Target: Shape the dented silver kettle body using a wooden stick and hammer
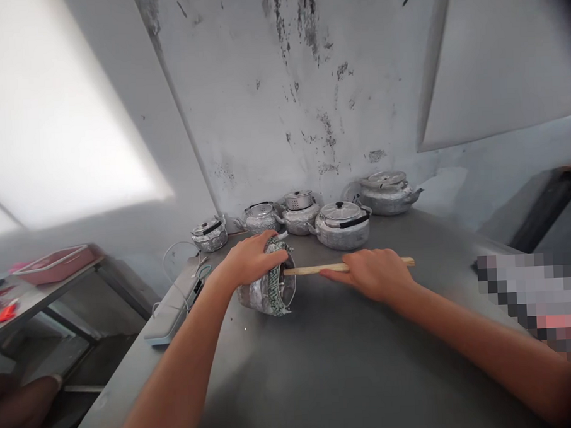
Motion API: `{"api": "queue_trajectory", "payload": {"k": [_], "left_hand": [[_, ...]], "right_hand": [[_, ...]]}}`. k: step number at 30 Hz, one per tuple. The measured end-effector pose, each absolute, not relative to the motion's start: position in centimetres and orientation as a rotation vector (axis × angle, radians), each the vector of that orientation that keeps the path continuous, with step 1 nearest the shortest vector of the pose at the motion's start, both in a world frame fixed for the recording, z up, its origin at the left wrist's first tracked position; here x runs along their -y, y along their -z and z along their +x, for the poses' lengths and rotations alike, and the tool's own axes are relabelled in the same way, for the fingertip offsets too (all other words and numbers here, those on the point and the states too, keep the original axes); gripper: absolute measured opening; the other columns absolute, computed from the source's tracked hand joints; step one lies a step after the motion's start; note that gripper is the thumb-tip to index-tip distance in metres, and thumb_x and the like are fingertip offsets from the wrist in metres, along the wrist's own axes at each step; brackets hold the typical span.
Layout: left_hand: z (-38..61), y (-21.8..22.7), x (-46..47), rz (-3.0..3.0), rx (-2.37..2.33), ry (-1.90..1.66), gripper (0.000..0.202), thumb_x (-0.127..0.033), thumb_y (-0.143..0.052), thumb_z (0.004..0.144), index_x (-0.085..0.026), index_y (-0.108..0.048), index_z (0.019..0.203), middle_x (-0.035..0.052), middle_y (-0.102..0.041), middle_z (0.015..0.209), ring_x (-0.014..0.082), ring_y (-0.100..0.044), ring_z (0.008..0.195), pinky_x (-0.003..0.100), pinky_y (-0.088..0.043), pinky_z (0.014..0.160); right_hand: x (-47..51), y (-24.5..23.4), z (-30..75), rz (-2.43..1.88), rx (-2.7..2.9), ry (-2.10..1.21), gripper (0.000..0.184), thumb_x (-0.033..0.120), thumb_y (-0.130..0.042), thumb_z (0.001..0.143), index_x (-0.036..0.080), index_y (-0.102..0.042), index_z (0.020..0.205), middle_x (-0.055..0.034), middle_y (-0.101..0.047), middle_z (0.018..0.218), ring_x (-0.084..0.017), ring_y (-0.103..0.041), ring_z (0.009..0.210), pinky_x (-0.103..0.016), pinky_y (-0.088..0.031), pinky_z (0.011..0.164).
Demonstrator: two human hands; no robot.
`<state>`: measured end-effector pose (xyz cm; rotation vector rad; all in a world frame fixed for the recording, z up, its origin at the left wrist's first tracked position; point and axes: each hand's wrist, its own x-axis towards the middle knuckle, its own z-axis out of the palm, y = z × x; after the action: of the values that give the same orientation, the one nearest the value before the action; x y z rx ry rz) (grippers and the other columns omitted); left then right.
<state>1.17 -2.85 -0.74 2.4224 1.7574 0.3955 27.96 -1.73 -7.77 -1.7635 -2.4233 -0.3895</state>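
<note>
A dented silvery metal pot (255, 296) lies tilted on the table, its mouth turned to the right. A green-and-white patterned band (275, 287) runs around the pot near its mouth. My left hand (255, 258) grips the pot from above, thumb over the band. My right hand (376, 273) is wrapped round a wooden stick (309, 270), held level. The stick's left end reaches into the pot's mouth, and its tip is hidden inside. Its other end sticks out past my right hand.
Several metal kettles stand along the wall, among them a lidded kettle (343, 230) and a larger one (389, 200). A power strip (170, 323) with cords lies at the table's left edge. A pink basket (55, 265) sits on a side table. Pixelation covers something at right.
</note>
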Motion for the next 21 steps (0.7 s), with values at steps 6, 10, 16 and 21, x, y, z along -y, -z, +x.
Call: {"api": "queue_trajectory", "payload": {"k": [6,10,16,21], "left_hand": [[1.12,0.85,2.82,2.414,-1.749,-0.395,0.069,-0.059,-0.044,0.093,-0.023,-0.047,0.153,0.0108,-0.054,0.151,0.0389,-0.056,0.13,0.044,-0.045,0.101],[1.13,0.89,2.79,2.436,-1.739,-0.392,0.07,-0.059,-0.044,0.093,-0.022,-0.046,0.153,0.0112,-0.055,0.15,0.0385,-0.057,0.129,0.044,-0.045,0.102],[1.09,0.78,2.78,2.42,-1.755,-0.371,0.07,-0.06,-0.043,0.094,-0.023,-0.046,0.153,0.0109,-0.056,0.15,0.0383,-0.056,0.13,0.043,-0.043,0.105],[1.07,0.87,2.64,2.419,-1.774,-0.361,0.073,-0.062,-0.043,0.093,-0.023,-0.044,0.154,0.0117,-0.053,0.152,0.0389,-0.056,0.131,0.044,-0.04,0.108]], "right_hand": [[1.72,7.73,28.0,-1.781,2.422,0.359,0.074,0.079,-0.03,0.093,0.02,-0.071,0.074,-0.0125,-0.075,0.079,-0.032,-0.074,0.077,-0.037,-0.044,0.064],[1.49,7.84,28.02,-1.758,2.419,0.377,0.076,0.081,-0.029,0.092,0.02,-0.071,0.076,-0.0115,-0.075,0.079,-0.032,-0.074,0.078,-0.037,-0.046,0.066],[1.22,7.82,27.97,-1.794,2.41,0.35,0.078,0.082,-0.027,0.091,0.02,-0.072,0.076,-0.0113,-0.076,0.079,-0.031,-0.073,0.078,-0.036,-0.046,0.067],[1.6,7.79,27.81,-1.783,2.407,0.352,0.079,0.081,-0.027,0.092,0.019,-0.073,0.076,-0.0139,-0.076,0.081,-0.03,-0.073,0.078,-0.036,-0.046,0.068]]}}
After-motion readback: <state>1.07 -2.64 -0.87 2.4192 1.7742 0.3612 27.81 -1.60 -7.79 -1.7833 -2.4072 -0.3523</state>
